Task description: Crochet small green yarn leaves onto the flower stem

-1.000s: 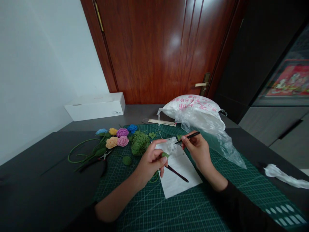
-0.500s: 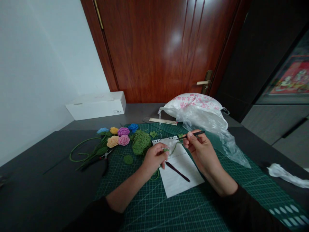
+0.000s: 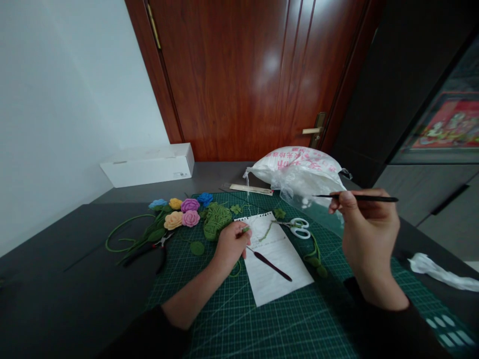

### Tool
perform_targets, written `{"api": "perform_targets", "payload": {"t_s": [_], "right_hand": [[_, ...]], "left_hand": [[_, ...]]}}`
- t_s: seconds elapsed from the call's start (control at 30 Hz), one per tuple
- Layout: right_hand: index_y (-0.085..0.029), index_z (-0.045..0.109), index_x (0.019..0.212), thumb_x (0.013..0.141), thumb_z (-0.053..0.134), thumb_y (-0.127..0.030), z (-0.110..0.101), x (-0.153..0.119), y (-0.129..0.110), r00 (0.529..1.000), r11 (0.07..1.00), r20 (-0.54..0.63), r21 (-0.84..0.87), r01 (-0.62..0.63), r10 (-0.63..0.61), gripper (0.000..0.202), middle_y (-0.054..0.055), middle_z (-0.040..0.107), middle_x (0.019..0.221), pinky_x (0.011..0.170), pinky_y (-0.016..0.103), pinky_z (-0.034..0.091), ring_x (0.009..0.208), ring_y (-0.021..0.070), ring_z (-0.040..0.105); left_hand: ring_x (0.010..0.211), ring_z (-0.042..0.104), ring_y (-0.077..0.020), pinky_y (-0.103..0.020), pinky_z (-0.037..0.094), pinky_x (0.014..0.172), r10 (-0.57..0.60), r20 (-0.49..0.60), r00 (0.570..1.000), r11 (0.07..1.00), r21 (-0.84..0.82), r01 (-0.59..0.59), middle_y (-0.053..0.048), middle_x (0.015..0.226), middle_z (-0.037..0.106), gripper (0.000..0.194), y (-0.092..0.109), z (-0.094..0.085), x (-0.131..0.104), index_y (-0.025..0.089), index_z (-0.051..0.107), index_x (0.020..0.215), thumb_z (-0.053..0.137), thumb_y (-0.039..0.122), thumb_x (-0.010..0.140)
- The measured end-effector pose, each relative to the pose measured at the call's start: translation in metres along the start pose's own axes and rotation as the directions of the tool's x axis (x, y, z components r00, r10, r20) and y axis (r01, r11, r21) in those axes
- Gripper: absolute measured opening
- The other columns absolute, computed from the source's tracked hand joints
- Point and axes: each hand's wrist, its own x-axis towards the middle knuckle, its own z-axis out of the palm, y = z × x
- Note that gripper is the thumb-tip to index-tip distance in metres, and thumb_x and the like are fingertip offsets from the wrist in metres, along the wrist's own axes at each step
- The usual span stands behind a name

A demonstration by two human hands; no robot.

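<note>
Head: one black tool [image 3: 374, 198] in right hand [image 3: 368, 237]

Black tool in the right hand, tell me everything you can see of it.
The black tool is slender, straight and dark all over, thicker at its right end and narrowing to a fine tip on the left. It is pinched between the thumb and fingers of the right hand, nearly level across the view. The tip points left, in line with the clear plastic bag; whether they touch cannot be told. Nor can its material, or whether it has two arms.
</note>
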Motion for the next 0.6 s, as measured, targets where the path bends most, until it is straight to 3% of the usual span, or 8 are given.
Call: {"api": "perform_targets", "payload": {"t_s": [0.1, 0.17, 0.2, 0.27, 0.33, 0.5, 0.6], "right_hand": [[-0.020, 0.061, 0.083, 0.084, 0.079, -0.031, 0.001, -0.002, 0.007, 0.995, 0.993, 0.038, 0.076, -0.091, 0.088, 0.020, -0.001, 0.069, 0.076, 0.060, 0.028, 0.050, 0.061, 0.0128, 0.061], [-0.021, 0.061, 0.082, 0.080, 0.082, -0.031, 0.003, -0.004, 0.013, 0.983, 0.970, 0.076, 0.167, -0.176, 0.165, 0.023, -0.002, 0.067, 0.075, 0.059, 0.026, 0.048, 0.060, 0.0112, 0.059], [-0.021, 0.061, 0.081, 0.079, 0.083, -0.031, 0.004, -0.006, 0.015, 0.973, 0.952, 0.100, 0.209, -0.223, 0.206, 0.024, -0.003, 0.067, 0.075, 0.059, 0.025, 0.047, 0.060, 0.0103, 0.058], [-0.021, 0.062, 0.079, 0.077, 0.084, -0.031, 0.007, -0.010, 0.017, 0.946, 0.908, 0.155, 0.272, -0.318, 0.285, 0.024, -0.003, 0.066, 0.076, 0.058, 0.023, 0.046, 0.059, 0.0091, 0.056], [-0.021, 0.062, 0.077, 0.078, 0.082, -0.032, 0.011, -0.016, 0.016, 0.909, 0.860, 0.217, 0.304, -0.409, 0.356, 0.023, -0.003, 0.065, 0.074, 0.056, 0.023, 0.046, 0.059, 0.0090, 0.054], [-0.022, 0.061, 0.075, 0.081, 0.080, -0.032, 0.020, -0.035, 0.003, 0.804, 0.723, 0.367, 0.366, -0.587, 0.467, 0.022, -0.004, 0.059, 0.065, 0.053, 0.020, 0.045, 0.057, 0.0090, 0.052], [-0.023, 0.060, 0.077, 0.084, 0.078, -0.031, 0.023, -0.044, -0.005, 0.780, 0.699, 0.418, 0.367, -0.614, 0.466, 0.021, -0.005, 0.060, 0.065, 0.054, 0.019, 0.046, 0.057, 0.0085, 0.053]], "left_hand": [[0.076, 0.068, -0.0175, -0.033, 0.060, 0.066, 0.046, -0.052, 0.998, 0.998, -0.031, -0.048, -0.006, 0.102, 0.070, 0.033, 0.010, -0.002, -0.003, 0.015, 0.061, 0.122, 0.064, 0.034, 0.096], [0.045, 0.052, -0.0094, -0.021, 0.045, 0.042, 0.097, -0.052, 0.994, 0.993, -0.069, -0.100, 0.004, 0.072, 0.064, 0.043, 0.024, -0.002, -0.011, 0.016, 0.055, 0.127, 0.069, 0.034, 0.091], [0.038, 0.043, -0.0076, -0.018, 0.037, 0.036, 0.125, -0.038, 0.991, 0.987, -0.095, -0.128, 0.008, 0.064, 0.060, 0.055, 0.032, -0.002, -0.016, 0.018, 0.048, 0.135, 0.072, 0.034, 0.087], [0.038, 0.040, -0.0072, -0.016, 0.034, 0.035, 0.170, 0.028, 0.985, 0.975, -0.152, -0.164, 0.008, 0.062, 0.061, 0.070, 0.051, -0.003, -0.031, 0.025, 0.037, 0.145, 0.073, 0.033, 0.085], [0.042, 0.041, -0.0085, -0.017, 0.036, 0.037, 0.199, 0.111, 0.974, 0.964, -0.204, -0.173, 0.006, 0.064, 0.064, 0.069, 0.067, -0.005, -0.047, 0.027, 0.036, 0.144, 0.072, 0.034, 0.085], [0.053, 0.051, -0.0107, -0.019, 0.046, 0.043, 0.350, 0.304, 0.886, 0.862, -0.474, -0.177, 0.000, 0.073, 0.067, 0.031, 0.082, -0.007, -0.068, 0.024, 0.052, 0.116, 0.070, 0.029, 0.091], [0.056, 0.053, -0.0103, -0.020, 0.049, 0.045, 0.354, 0.325, 0.877, 0.854, -0.495, -0.161, -0.002, 0.076, 0.067, 0.021, 0.077, -0.003, -0.069, 0.020, 0.057, 0.102, 0.071, 0.029, 0.091]]}}
